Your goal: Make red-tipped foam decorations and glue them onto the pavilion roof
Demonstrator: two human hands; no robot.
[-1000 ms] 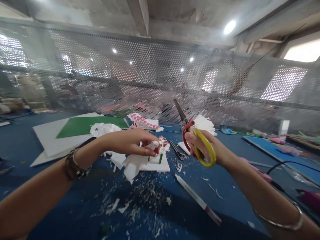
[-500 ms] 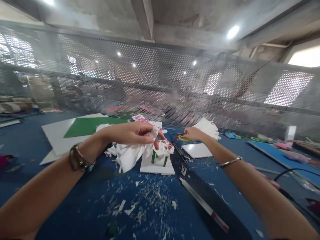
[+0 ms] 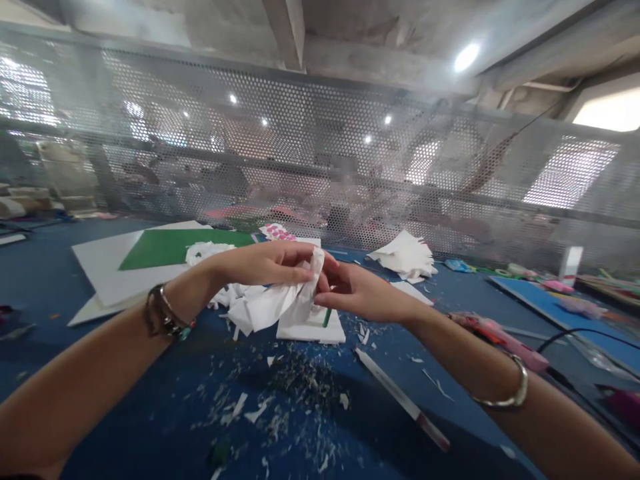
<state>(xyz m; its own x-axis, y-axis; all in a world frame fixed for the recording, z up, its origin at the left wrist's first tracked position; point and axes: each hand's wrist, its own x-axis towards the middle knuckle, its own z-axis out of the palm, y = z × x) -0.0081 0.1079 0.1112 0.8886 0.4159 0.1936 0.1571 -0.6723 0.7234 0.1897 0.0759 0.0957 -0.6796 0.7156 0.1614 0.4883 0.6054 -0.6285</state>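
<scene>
My left hand [image 3: 280, 263] is closed around crumpled white tissue paper [image 3: 270, 308], whose gathered tip sticks up past the fingers. From the other side, my right hand [image 3: 357, 288] reaches the same paper, its fingers closed on the gathered part. Below both hands lies a small white board [image 3: 305, 328] with a green post [image 3: 327, 316] standing on it. The white, dark-red-spotted top of that small model is hidden behind my right hand. A white pen-like stick with a dark red end [image 3: 400, 395] rests in front of the board.
White paper scraps [image 3: 257, 411] litter the blue table. At left, a green sheet [image 3: 160, 248] overlaps white sheets [image 3: 107, 270]. Fanned white paper [image 3: 405, 257] lies at the back. On the right are a pink glue gun [image 3: 510, 343] with a cable and a blue board [image 3: 540, 300].
My right hand has come from the yellow-handled item at the back to the tissue paper, covering the spotted model. My left hand keeps its hold on the paper.
</scene>
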